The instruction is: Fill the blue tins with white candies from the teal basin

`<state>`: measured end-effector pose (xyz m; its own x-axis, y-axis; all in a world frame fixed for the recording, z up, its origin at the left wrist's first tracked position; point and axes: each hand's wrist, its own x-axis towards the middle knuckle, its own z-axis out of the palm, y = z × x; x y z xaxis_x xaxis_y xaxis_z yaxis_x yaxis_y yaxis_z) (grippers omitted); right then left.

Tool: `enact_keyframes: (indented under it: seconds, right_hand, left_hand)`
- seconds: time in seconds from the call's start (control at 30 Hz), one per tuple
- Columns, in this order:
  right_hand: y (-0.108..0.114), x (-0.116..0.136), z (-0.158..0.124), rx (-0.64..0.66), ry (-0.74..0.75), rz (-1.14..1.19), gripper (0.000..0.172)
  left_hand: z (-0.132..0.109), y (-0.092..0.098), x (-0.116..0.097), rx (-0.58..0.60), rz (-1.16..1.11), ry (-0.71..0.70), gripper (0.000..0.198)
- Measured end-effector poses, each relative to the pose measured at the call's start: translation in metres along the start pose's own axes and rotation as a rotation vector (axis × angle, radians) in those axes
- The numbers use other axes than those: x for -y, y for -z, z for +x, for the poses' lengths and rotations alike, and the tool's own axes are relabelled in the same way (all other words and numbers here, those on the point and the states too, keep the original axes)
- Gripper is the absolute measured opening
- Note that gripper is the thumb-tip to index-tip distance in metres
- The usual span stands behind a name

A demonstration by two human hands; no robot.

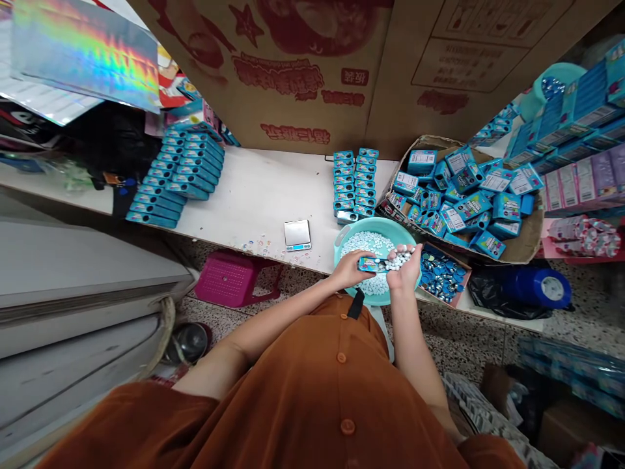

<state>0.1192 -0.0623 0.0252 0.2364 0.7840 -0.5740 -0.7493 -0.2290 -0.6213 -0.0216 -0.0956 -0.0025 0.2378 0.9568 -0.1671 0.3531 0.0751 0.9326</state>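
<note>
Head: left hand point(347, 270) grips one tin point(370, 264); right hand point(407, 273) cups many tablets point(398, 259).

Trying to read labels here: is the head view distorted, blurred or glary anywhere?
Head view: strong wide-angle stretch toward the corners, the white bench slants; rainbow glare on the holographic sheet; light even, shadows soft; the small tin in the left hand is sharp, its print too small to read.

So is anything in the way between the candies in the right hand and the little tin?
Nothing visible. The right hand holds the candies right up against one end of the tin, which the left hand grips, both above the basin.
</note>
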Motion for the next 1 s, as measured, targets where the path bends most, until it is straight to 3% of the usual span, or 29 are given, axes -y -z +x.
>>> enact_keyframes:
  seconds: [0.13, 0.3, 0.5, 0.67, 0.9, 1.0]
  right_hand:
    - [0.011, 0.005, 0.012, 0.007, -0.182, 0.173, 0.028]
    - [0.028, 0.004, 0.021, 0.076, -0.21, 0.242, 0.023]
    - [0.056, -0.001, 0.032, 0.094, -0.226, 0.234, 0.021]
    - [0.074, -0.002, 0.029, 0.058, -0.21, 0.23, 0.021]
    - [0.079, -0.003, 0.019, 0.015, -0.219, 0.246, 0.02]
    - [0.078, -0.004, 0.018, 0.012, -0.212, 0.239, 0.021]
  left_hand:
    - [-0.004, -0.001, 0.001, -0.012, -0.134, 0.083, 0.047]
    - [-0.002, -0.001, 0.01, -0.045, -0.179, -0.034, 0.044]
    - [0.016, -0.005, 0.038, -0.051, 0.035, -0.1, 0.04]
    - [0.019, -0.005, 0.048, -0.037, 0.255, -0.055, 0.041]
    - [0.006, -0.006, 0.053, -0.02, 0.403, 0.062, 0.04]
    - [0.004, -0.005, 0.049, -0.009, 0.419, 0.036, 0.04]
